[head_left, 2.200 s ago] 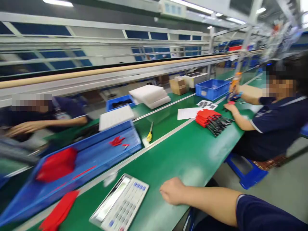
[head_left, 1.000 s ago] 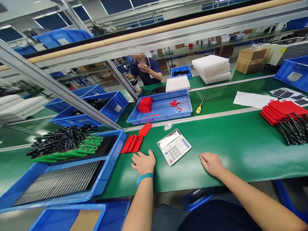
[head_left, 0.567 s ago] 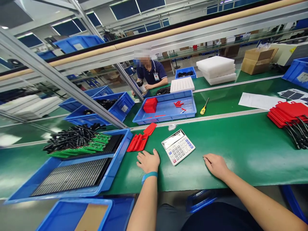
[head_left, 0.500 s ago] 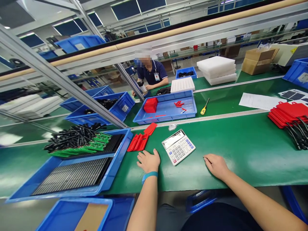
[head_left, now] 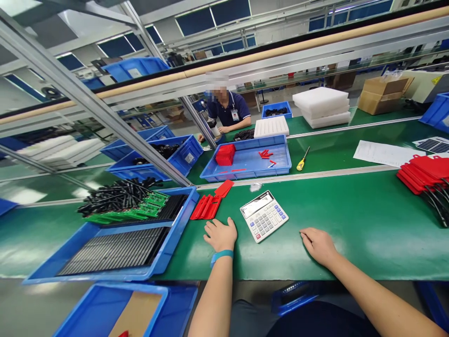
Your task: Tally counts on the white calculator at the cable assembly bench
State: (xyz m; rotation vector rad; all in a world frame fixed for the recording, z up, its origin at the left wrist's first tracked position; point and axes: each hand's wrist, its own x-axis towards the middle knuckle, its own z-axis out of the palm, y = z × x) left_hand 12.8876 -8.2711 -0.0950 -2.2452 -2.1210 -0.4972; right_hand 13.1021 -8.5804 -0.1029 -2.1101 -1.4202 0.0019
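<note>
On the near strip of the green bench [head_left: 361, 206], the calculator [head_left: 264, 217] lies face up, turned askew, between the person's two hands and touching neither. The left hand [head_left: 220, 235] rests palm down with fingers spread, holding nothing visible. The right hand [head_left: 320, 246] rests with fingers curled inward; whether anything is under the palm cannot be told. Just beyond the left fingertips lie ribbed red parts [head_left: 206, 207], with a flat red plate [head_left: 223, 188] at their far corner and a blue tray [head_left: 176, 239] to their left.

Handling, as judged: the calculator is light and rigid, its display the vulnerable area; grip by the side edges, clear of the keys. The red parts appear light, stiff and smooth, liable to slide; grip by the outer edges.
</note>
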